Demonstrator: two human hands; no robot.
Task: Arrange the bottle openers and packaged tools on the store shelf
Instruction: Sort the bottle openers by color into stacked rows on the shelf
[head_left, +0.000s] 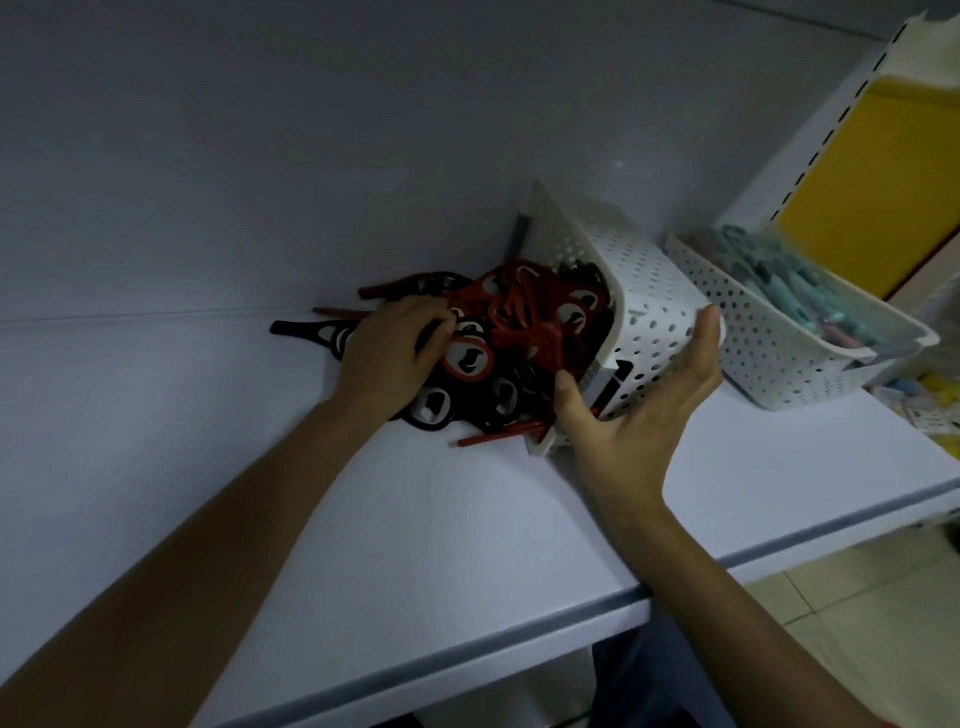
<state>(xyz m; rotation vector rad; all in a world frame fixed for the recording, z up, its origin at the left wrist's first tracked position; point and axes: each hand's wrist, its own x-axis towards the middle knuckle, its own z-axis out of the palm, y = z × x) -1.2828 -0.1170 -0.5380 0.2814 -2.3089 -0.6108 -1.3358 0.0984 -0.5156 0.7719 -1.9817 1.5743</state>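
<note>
The right hand (639, 410) gripped a tipped basket (649, 291) spilling bottle openers (519, 312); the left hand (384, 353) clutched some. A second basket (769, 332) of packaged tools (810, 280) stood just beside.

Open shelf (208, 441) front and left, opener pile (524, 317) and tipped basket (649, 312) mid-shelf, second basket (769, 332) perhaps touching it

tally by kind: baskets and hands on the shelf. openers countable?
Baskets: 2, tipped basket and upright basket
Hands: 2, left hand and right hand
Uncounted: bottle openers, a tangled red and black heap
Total: 4
</note>
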